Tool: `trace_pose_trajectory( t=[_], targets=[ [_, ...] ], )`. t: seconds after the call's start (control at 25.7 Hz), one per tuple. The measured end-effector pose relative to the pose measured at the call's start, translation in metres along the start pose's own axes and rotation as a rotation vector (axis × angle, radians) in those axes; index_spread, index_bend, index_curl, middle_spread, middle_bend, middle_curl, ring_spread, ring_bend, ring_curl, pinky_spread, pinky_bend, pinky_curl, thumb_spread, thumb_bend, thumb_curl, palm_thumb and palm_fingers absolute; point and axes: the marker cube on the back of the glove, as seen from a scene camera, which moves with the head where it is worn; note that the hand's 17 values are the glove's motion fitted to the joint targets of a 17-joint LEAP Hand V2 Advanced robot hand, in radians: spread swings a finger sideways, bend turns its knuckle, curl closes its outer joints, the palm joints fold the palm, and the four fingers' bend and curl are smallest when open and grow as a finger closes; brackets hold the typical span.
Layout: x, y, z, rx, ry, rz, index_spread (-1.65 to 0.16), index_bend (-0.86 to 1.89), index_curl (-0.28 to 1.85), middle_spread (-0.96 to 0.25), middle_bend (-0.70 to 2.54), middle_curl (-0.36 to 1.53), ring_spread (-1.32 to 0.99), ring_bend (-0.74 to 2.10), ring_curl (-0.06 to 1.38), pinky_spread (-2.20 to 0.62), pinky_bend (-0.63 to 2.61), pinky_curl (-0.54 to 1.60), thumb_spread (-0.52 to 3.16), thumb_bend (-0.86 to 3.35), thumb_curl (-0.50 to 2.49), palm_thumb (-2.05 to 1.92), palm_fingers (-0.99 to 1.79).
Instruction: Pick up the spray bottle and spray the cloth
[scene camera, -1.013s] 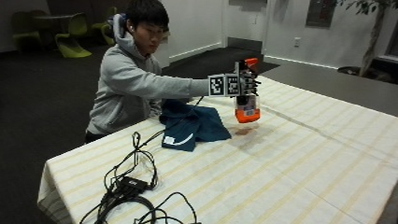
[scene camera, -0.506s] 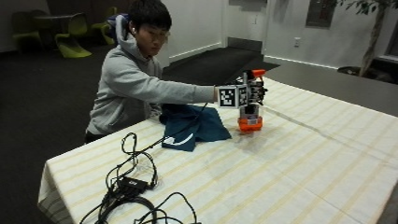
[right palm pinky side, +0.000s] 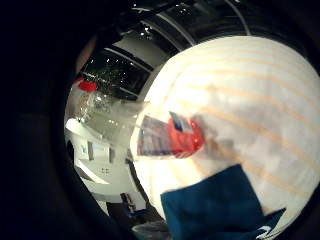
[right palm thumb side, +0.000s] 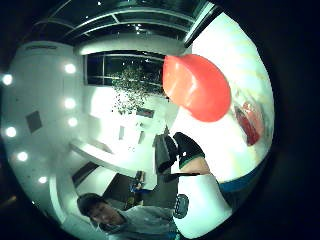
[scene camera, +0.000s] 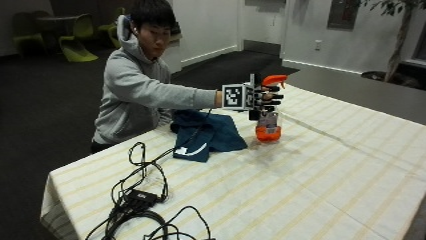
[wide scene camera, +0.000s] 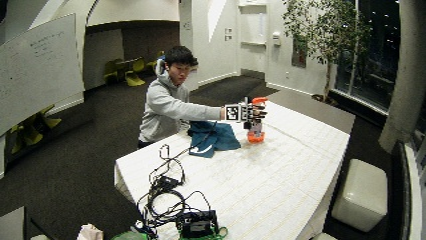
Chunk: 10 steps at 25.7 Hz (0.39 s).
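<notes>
The person at the table (scene camera: 346, 165) has the gloved right hand (scene camera: 265, 98) wrapped around the neck of the spray bottle (scene camera: 269, 125), fingers curled just under its orange trigger head (scene camera: 273, 80). The bottle stands upright, its orange base on or barely off the striped tablecloth (I can't tell which from where I stand). The blue cloth (scene camera: 203, 132) lies crumpled beside it, at about nine o'clock from the bottle as I look across, close but not touching.

The step in hand looks like the lift and aim. To do it well, I'd say keep the bottle upright so the tube stays in the liquid, turn the nozzle round toward nine o'clock until it faces the cloth, and only then get a finger onto the trigger. Aim at the middle of the cloth, not its edge, so the mist doesn't land on the tablecloth or on the black cables (scene camera: 143, 200) lying toward seven o'clock.
</notes>
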Motion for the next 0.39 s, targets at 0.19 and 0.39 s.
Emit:
trace_pose_trajectory(
  t=[0.19,0.39],
  targets=[
    [-0.004,0.010,-0.011,-0.007,0.008,-0.010,-0.32,0.06,0.32,-0.01,0.18,0.35,-0.07,0.27,0.32,0.07,0.58,0.40,0.76,-0.06,0.56,0.70,0.16],
    [-0.003,0.014,-0.016,-0.005,0.022,-0.013,-0.33,0.09,0.28,0.00,0.19,0.34,-0.06,0.30,0.32,0.11,0.59,0.39,0.79,-0.04,0.52,0.69,0.15]
  ],
)
